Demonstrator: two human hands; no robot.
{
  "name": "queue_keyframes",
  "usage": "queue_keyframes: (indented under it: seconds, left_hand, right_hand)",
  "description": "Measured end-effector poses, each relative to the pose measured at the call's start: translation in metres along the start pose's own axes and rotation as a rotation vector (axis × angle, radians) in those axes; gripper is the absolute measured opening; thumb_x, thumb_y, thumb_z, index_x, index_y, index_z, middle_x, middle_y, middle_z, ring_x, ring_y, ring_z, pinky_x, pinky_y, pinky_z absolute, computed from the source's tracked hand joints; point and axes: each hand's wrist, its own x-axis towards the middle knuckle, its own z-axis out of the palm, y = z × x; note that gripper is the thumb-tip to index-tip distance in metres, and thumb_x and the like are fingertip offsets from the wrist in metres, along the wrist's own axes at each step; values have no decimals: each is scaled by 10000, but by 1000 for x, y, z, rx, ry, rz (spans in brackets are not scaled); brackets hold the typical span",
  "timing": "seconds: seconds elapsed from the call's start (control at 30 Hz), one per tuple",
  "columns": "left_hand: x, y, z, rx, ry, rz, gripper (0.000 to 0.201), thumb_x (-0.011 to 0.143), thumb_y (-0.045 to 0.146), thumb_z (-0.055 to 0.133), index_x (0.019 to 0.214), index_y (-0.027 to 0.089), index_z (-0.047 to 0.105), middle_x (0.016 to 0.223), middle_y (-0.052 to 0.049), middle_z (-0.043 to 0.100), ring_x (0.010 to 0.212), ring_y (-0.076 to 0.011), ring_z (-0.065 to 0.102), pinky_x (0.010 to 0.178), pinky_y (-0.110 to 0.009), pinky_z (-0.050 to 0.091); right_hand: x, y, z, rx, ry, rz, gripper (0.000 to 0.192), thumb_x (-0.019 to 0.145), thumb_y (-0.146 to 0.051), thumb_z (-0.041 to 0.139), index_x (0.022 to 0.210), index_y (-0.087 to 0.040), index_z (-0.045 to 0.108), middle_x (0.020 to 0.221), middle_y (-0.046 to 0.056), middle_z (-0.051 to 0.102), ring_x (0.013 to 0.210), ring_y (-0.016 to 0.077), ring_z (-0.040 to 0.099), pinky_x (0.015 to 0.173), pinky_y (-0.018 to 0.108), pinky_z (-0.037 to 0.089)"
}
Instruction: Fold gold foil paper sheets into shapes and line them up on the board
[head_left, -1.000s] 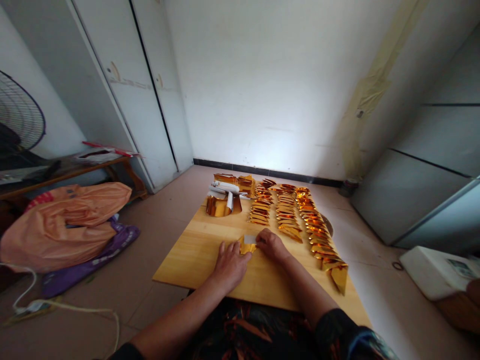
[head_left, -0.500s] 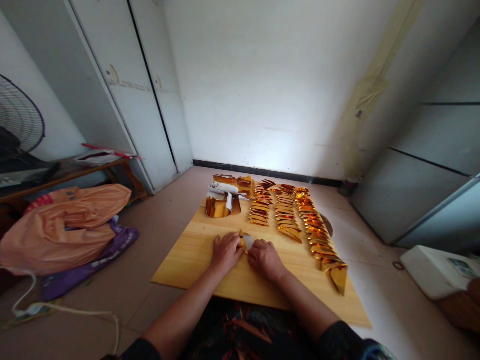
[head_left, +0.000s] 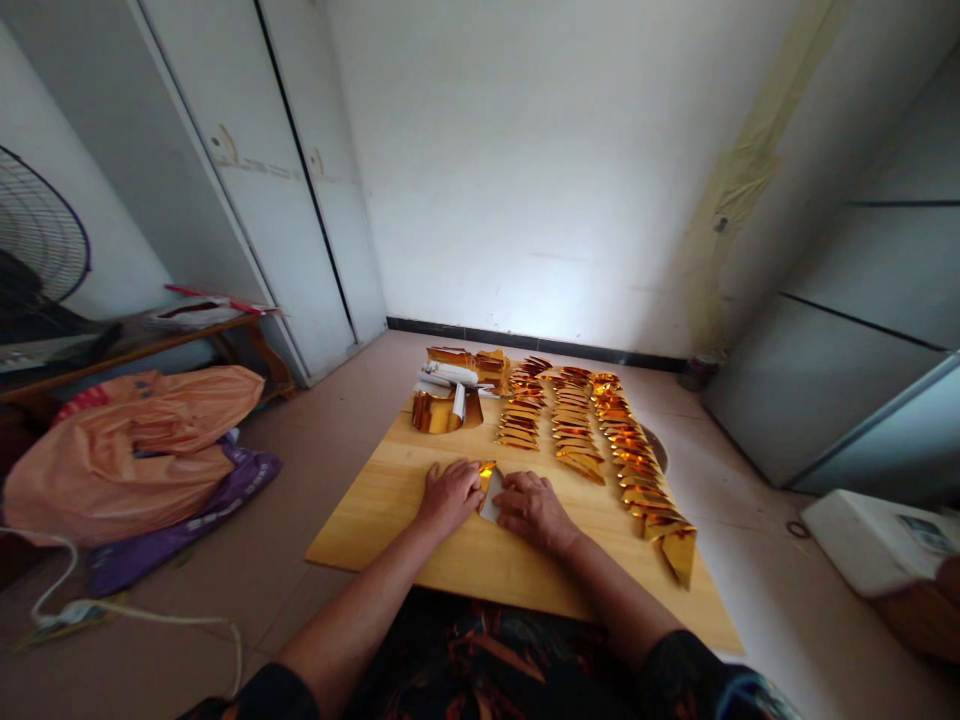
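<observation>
A small sheet of gold foil paper, white on its back, lies partly folded on the wooden board between my hands. My left hand grips its gold left side with fingers closed. From the right, my right hand has curled fingers on the white side, holding that edge against the board. Part of the paper is hidden under the fingers. Beyond them stand rows of folded gold foil pieces: a left row, a middle row and a long right row.
The wooden board rests low in front of my lap. On its far left are a curled gold foil sheet and a white roll. An orange bag and a pale cable lie left; a white box stands right.
More of the paper shows between my hands, with a brighter gold strip near the left fingers. My right hand's fingers have loosened and spread slightly. The rows have not changed.
</observation>
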Motion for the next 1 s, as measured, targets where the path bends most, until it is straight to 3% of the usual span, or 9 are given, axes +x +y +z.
queue_keyframes:
  seconds: [0.3,0.5,0.63,1.0]
  left_hand:
    - [-4,3,-3,92,73,135,61,830,194,550,802,232,588,1234,5,623,1283,-254,419,1068,-571,179]
    - [-4,1,-2,125,105,211,99,837,181,538,862,242,613,1244,3,617,1299,-258,401,1076,-560,191]
    - [0,-2,-1,115,80,266,141,841,173,536,926,237,629,1176,-26,653,1269,-245,437,1050,-499,285]
    - [4,-10,3,40,32,264,255,818,169,567,1063,219,612,1124,-57,674,1129,-231,564,951,-408,419]
  right_hand:
    - [8,1,19,-9,116,-54,97,835,-264,611,868,-250,701,979,39,594,903,160,525,785,290,348]
    - [11,1,20,43,172,-190,207,881,-234,518,766,-214,689,889,44,605,778,129,546,739,240,411]
    - [13,0,17,120,191,-280,269,914,-224,458,741,-197,662,815,50,619,768,137,561,737,241,438]
    - [11,1,14,275,215,-361,232,912,-167,434,1019,-201,638,1004,81,642,962,158,576,868,278,459]
